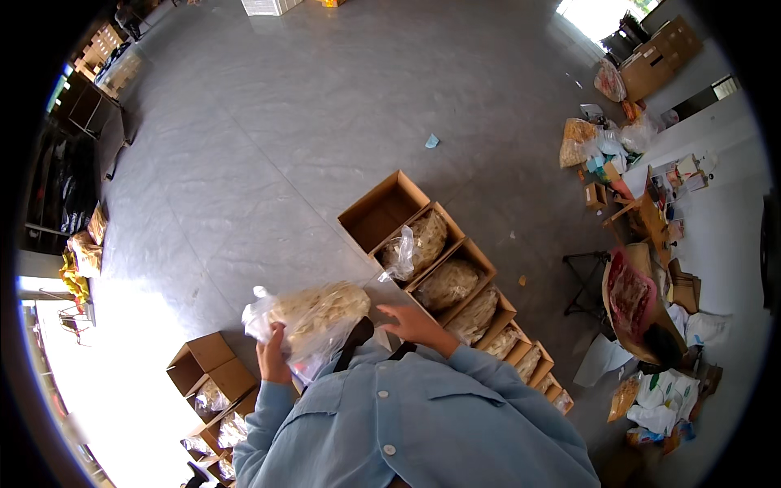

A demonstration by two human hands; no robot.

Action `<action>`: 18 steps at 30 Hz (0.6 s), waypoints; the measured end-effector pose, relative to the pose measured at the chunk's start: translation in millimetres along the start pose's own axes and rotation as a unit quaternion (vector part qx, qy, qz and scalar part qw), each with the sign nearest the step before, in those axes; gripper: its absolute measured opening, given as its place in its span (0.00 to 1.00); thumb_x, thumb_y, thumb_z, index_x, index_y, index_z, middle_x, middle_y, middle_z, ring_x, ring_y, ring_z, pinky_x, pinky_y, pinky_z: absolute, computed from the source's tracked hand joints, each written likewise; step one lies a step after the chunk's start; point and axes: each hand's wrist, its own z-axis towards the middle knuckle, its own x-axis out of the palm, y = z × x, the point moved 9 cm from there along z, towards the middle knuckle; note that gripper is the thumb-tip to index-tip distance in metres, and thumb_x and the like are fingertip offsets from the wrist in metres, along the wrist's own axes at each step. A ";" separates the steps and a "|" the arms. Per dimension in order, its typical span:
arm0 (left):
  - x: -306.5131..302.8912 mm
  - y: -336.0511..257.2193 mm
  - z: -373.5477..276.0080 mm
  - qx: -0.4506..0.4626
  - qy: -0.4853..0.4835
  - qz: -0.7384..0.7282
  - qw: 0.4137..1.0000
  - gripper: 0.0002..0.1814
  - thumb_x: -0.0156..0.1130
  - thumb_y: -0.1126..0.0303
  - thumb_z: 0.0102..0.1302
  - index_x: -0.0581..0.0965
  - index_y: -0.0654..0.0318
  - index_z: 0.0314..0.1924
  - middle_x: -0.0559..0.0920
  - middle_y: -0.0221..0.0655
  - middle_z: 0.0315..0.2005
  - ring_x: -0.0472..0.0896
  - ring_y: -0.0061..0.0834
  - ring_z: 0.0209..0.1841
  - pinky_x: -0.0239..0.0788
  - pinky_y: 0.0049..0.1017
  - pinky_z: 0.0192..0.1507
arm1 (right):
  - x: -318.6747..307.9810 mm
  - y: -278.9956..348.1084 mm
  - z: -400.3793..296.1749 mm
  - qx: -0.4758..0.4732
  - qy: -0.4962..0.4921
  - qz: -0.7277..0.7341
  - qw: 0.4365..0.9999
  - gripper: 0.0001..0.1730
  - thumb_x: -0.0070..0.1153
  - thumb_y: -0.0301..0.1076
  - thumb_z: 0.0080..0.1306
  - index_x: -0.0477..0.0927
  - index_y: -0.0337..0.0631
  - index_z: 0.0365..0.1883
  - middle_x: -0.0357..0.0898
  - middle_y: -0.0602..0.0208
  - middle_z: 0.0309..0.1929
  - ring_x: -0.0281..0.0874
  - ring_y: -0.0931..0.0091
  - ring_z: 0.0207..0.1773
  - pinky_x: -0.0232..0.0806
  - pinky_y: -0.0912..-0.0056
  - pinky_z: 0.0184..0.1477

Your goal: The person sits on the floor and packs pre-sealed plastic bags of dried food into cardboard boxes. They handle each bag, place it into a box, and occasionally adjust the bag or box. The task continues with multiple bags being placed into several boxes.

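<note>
My left hand (274,357) grips the gathered side of a large clear plastic bag (323,311) filled with pale, flat pieces, held up in front of my chest. Just right of the bag, my right hand (410,323) is spread, its fingers apart and nothing in them. Ahead of that hand runs a diagonal row of cardboard boxes. The farthest cardboard box (381,210) shows a bare brown inside. In the box behind it lies a similar filled bag (421,241) with its loose plastic neck sticking out. Another filled bag (449,283) sits in the third box.
At lower left stand more open cardboard boxes (213,366) with bagged goods. Along the right wall are a padded chair (634,293), a wooden table (650,226) and heaped plastic bags (665,396). A blue scrap (432,141) lies on the grey floor. A person (127,21) is far off at upper left.
</note>
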 end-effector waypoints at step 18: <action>197.8 -36.6 -21.1 0.210 0.423 0.291 0.832 0.17 0.58 0.85 0.49 0.76 0.70 0.41 0.81 0.34 0.33 0.78 0.22 0.38 0.68 0.22 0.42 | -57.4 128.9 41.9 -0.182 -0.226 0.113 0.950 0.33 0.60 0.37 0.50 0.66 0.37 0.54 0.71 0.55 0.46 0.69 0.61 0.48 0.61 0.61 0.51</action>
